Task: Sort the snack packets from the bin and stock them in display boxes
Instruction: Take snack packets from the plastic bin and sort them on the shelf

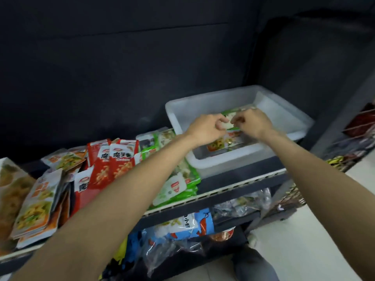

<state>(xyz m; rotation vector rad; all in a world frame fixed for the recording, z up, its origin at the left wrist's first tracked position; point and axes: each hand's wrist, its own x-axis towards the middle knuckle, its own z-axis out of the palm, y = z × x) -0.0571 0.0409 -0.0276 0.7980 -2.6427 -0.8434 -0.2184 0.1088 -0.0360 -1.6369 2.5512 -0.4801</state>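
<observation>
A white plastic bin [284, 110] stands on the right of the top shelf with a few snack packets inside. Both my hands reach into it. My left hand [207, 126] and my right hand [253, 121] pinch a green-and-white packet [229, 115] between them over the bin. An orange-and-yellow packet [221, 144] lies on the bin floor under my hands. Left of the bin, sorted packets stand in rows: red ones [113, 159], green ones [178, 183] and orange ones [38, 199].
The shelf's front edge [233, 189] runs diagonally. Below it lie blue-and-white bags [192, 222] and clear plastic wrapping [239, 205]. Another rack with dark packets [353, 142] stands at the right. A dark wall lies behind. Pale floor shows at the lower right.
</observation>
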